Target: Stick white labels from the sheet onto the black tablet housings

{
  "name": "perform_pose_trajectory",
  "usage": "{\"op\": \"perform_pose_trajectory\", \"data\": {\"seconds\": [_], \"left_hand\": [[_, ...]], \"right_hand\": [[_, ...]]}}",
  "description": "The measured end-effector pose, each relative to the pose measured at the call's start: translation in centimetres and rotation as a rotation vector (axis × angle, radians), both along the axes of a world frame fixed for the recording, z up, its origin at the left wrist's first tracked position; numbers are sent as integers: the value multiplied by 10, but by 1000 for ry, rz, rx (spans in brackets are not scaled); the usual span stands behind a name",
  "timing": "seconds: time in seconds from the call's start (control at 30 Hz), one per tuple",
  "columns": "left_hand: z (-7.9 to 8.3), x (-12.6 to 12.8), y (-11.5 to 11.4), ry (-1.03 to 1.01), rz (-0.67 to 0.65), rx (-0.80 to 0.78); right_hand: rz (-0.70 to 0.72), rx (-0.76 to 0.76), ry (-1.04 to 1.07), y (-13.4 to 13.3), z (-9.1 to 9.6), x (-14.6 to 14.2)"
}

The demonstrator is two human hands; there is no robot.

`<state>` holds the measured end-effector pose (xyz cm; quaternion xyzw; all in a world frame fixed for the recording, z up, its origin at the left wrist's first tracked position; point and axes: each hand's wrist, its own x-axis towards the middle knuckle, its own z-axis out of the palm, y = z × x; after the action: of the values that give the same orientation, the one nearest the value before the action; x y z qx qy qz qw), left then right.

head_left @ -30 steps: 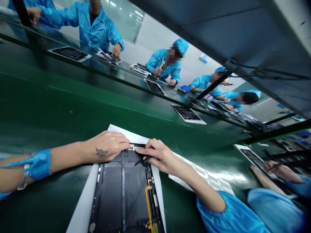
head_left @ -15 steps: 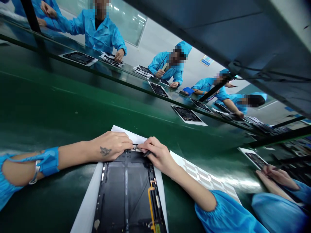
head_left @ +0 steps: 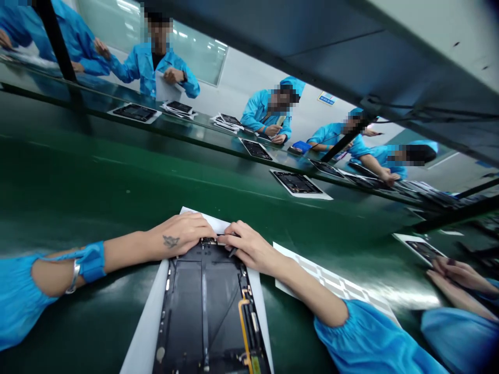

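An open tablet housing [head_left: 205, 311], a black frame with a yellow flex strip, lies on a white sheet [head_left: 141, 322] on the green conveyor belt [head_left: 117, 187]. My left hand [head_left: 183, 234] rests over the housing's top edge, its fingertips by a small metal connector [head_left: 208, 241]. My right hand [head_left: 249, 246] sits just beside it, holding a thin black tool [head_left: 232, 252], probably tweezers, whose tip is hidden under my fingers. Blue sleeves cover both forearms, and a blue strap with a metal clip [head_left: 90, 263] circles my left wrist.
A white sheet with a grey grid [head_left: 331, 280] lies under my right forearm. Co-workers in blue sit across the belt with tablet housings on white sheets [head_left: 296, 183]. A co-worker's hands [head_left: 456, 275] are at the right. A dark overhead shelf [head_left: 312, 52] crosses the top.
My hands have drawn closer together at the housing's top edge, and less of the black tool shows. The whole view has shifted slightly. A co-worker across the belt has raised their hands from the belt.
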<state>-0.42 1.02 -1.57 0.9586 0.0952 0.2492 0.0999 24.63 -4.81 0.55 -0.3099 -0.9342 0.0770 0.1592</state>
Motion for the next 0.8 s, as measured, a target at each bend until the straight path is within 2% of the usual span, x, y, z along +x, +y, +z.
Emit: {"op": "perform_pose_trajectory", "data": {"seconds": [0.1, 0.27, 0.4, 0.57, 0.67, 0.8], "left_hand": [[0, -3, 1, 37, 83, -14], [0, -7, 15, 138, 184, -20], [14, 2, 24, 256, 267, -80], [32, 13, 35, 231, 241, -233], [48, -1, 68, 126, 374, -291], [79, -41, 134, -134, 763, -384]], "right_hand": [[-37, -29, 253, 2, -5, 3], [-326, 111, 544, 7, -11, 6], [-479, 171, 664, 11, -9, 9], [-538, 236, 758, 9, -1, 17], [-582, 275, 807, 8, 5, 23], [-597, 302, 831, 9, 7, 26]]}}
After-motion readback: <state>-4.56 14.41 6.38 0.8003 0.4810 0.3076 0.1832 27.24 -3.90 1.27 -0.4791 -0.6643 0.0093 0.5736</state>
